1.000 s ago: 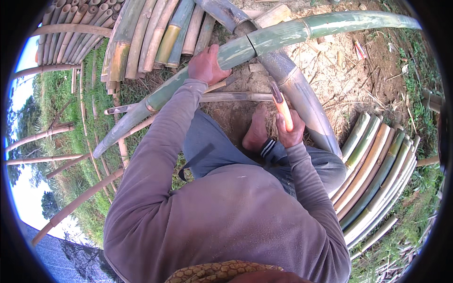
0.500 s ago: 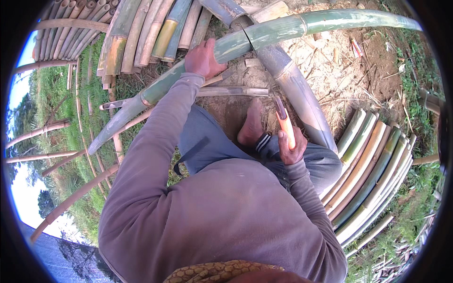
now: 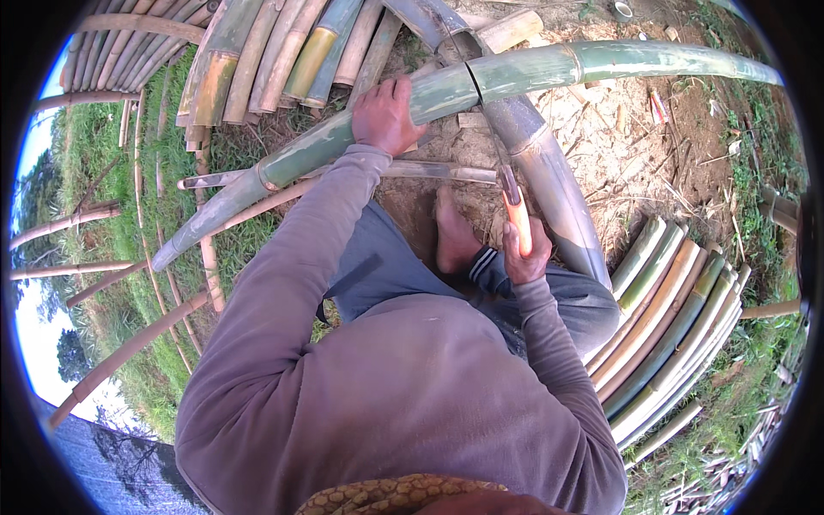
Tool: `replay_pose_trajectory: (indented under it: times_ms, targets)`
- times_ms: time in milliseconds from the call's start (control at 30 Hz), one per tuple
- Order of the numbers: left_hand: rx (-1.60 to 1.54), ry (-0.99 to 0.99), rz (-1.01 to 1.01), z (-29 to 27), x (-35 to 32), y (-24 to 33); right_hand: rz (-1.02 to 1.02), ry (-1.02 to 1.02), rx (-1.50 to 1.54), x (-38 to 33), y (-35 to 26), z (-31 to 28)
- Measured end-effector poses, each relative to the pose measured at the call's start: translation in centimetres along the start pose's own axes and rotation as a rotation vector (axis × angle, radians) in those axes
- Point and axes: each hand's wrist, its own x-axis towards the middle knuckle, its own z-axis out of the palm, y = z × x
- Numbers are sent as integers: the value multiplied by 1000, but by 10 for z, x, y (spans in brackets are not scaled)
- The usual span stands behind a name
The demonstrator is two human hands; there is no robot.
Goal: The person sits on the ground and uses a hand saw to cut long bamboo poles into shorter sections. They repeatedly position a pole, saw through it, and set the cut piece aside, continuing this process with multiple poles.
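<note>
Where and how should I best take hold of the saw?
Probably by its orange handle, coming from the near right side, as the right hand does: the handle is the thick near end, while the thin blade runs away across the green pole.

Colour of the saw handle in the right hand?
Orange saw handle, best seen in the head view.

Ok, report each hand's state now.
Left hand: on the green bamboo pole; grip tightness can't be told.
Right hand: closed around the orange saw handle.
</note>
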Motion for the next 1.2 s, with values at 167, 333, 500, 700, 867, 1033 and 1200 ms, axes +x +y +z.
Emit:
replay_pose_trajectory:
  times_ms: [167,333,500,700,867,1033,1200]
  targets:
    - [26,58,4,5,-7,5,-81,-2,-101,-12,15,-12]
    - [82,97,8,14,3,-1,-190,157,-2,86,-9,56]
    - [-16,-52,-27,2,9,-6,-19,5,5,69,-10,32]
    - [-110,-362,-93,-30,24,-4,-64,97,34,41,-5,25]
    - [-116,-355,-90,-27,22,-1,25,53,-43,68,-39,40]
    - [-73,-397,-110,-30,29,-4,-47,77,-28,2,-4,5]
    - [-62,-511,-136,-45,21,8,-7,82,5,75,-18,51]
